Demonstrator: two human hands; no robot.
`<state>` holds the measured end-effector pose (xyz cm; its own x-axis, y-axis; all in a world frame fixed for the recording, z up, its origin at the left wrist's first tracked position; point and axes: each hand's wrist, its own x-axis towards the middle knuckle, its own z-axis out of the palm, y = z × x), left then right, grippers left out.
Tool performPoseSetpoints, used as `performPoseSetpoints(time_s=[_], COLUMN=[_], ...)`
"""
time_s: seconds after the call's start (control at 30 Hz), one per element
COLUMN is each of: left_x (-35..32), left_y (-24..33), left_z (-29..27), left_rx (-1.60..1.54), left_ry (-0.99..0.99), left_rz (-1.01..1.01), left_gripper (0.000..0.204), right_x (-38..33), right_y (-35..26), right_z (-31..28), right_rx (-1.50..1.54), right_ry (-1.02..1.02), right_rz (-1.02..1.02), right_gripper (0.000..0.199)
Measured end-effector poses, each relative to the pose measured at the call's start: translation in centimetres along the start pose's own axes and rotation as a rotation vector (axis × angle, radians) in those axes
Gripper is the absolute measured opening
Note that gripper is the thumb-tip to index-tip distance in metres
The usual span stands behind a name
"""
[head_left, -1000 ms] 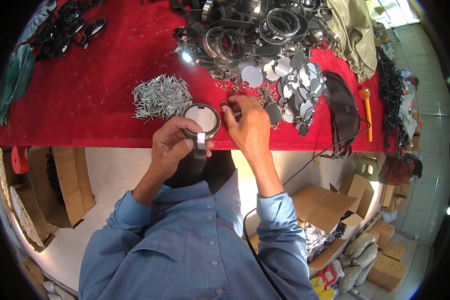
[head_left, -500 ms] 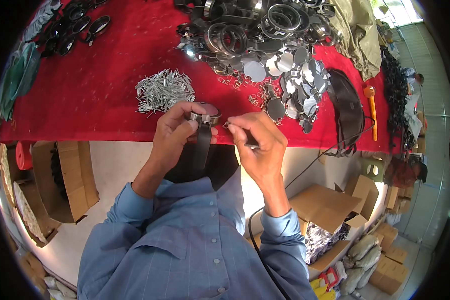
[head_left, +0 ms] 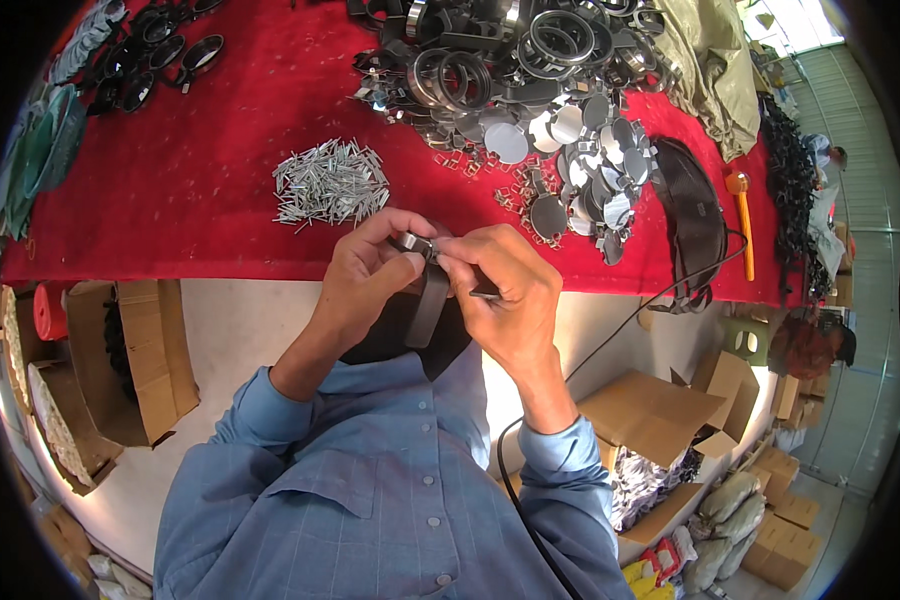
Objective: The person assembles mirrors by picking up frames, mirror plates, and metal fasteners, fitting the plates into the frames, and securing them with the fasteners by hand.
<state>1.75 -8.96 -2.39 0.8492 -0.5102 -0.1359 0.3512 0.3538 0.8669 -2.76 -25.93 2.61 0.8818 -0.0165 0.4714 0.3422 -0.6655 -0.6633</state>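
Observation:
My left hand is closed round a round, metal-rimmed part from which a flat dark handle hangs down, tilted. Thumb and fingers of my right hand pinch together against the joint between rim and handle. Whatever small piece sits in those fingertips is mostly hidden; half a second ago a little copper-coloured clip showed there. A thin dark-and-metal end sticks out under the curled fingers of that hand. Just beyond my hands, a pile of thin silver pins lies on the red cloth.
Small copper clips, flat metal discs and a heap of metal rings cover the far right. A dark bag and an orange-handled hammer lie farther right. Dark round parts lie far left. Cardboard boxes stand below.
My right hand has moved left, bringing its fingertips from beside the round part onto its joint. The round part has tilted, its handle swinging slightly right.

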Motion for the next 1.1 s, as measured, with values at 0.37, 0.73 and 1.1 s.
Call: performPoseSetpoints(time_s=[0.37, 0.73, 1.1], left_x=[-3.5, -10.6, -9.3], left_y=[3.3, 7.5, 7.8], left_z=[-2.0, -9.5, -10.0], left_rx=[-0.162, -0.090, -0.157], left_ry=[0.061, 0.471, 0.373], left_rz=[-0.110, 0.176, 0.152], left_gripper=[0.032, 0.031, 0.028], right_x=[1.7, 4.5, 5.0], right_y=[1.6, 0.0, -1.7], right_z=[1.6, 12.1, 12.7], right_rx=[0.276, 0.000, -0.413], right_ry=[-0.056, -0.352, -0.572], right_rz=[0.300, -0.183, -0.235], right_gripper=[0.013, 0.013, 0.009])
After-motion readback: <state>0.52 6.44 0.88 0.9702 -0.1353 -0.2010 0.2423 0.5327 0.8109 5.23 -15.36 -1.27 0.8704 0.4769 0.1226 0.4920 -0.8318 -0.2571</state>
